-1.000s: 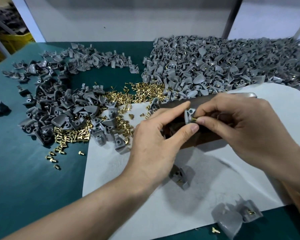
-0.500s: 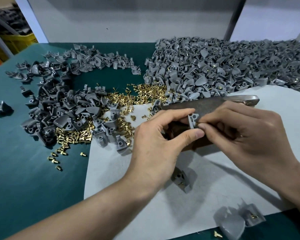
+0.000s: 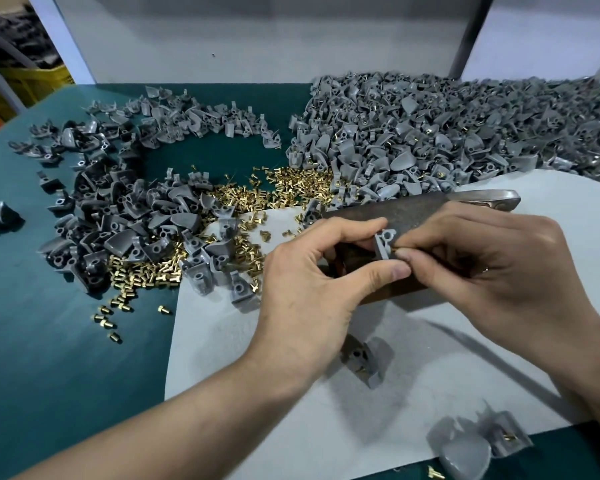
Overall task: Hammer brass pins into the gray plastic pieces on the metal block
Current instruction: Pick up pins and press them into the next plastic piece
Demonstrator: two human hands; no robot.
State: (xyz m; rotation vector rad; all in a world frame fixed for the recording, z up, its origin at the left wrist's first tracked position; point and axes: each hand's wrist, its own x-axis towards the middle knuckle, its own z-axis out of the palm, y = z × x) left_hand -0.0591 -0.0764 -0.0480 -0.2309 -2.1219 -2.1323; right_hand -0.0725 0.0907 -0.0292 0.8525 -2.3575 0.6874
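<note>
Teal tabletop (image 3: 66, 358), white sheet (image 3: 257, 410) (gray heaps (image 3: 430, 133) behind), left grip (image 3: 309, 289) pinching gray piece (image 3: 383, 244), right grip (image 3: 499, 271) pinching brass pin (image 3: 394, 249).

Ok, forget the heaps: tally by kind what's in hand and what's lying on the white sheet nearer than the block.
Pieces: 4. The held piece in the left hand, a piece by the left wrist, and what look like two pieces at the near edge
Pins: 1. The held pin in the right hand; fitted pins not counted
Total: 5
</note>
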